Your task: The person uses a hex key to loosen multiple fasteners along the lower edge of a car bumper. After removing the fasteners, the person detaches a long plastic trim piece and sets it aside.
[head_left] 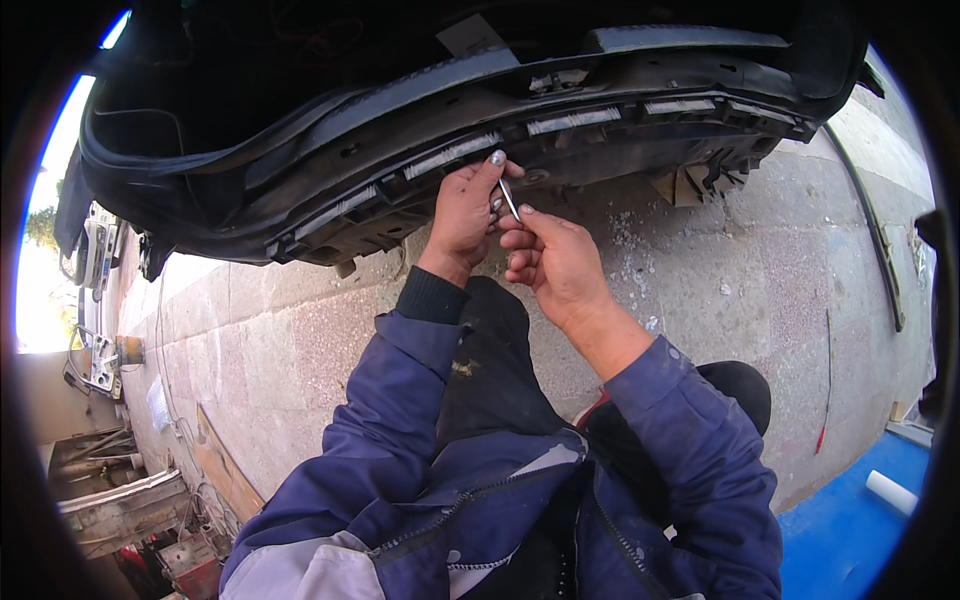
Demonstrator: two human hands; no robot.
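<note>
A person's left hand (461, 208) and right hand (562, 258) nearly meet at the near edge of a black car bumper (480, 112), the right pinching a slim silver tool (510, 200) in its fingertips, seemingly for fine control; whether the left also grips it is unclear.

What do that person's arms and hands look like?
Both arms have blue jacket sleeves. A dark ribbed cuff pokes out on the left; the right sleeve ends higher, leaving some forearm bare. The left hand and right hand have no gloves. Pale specks show on the left thumb.
</note>
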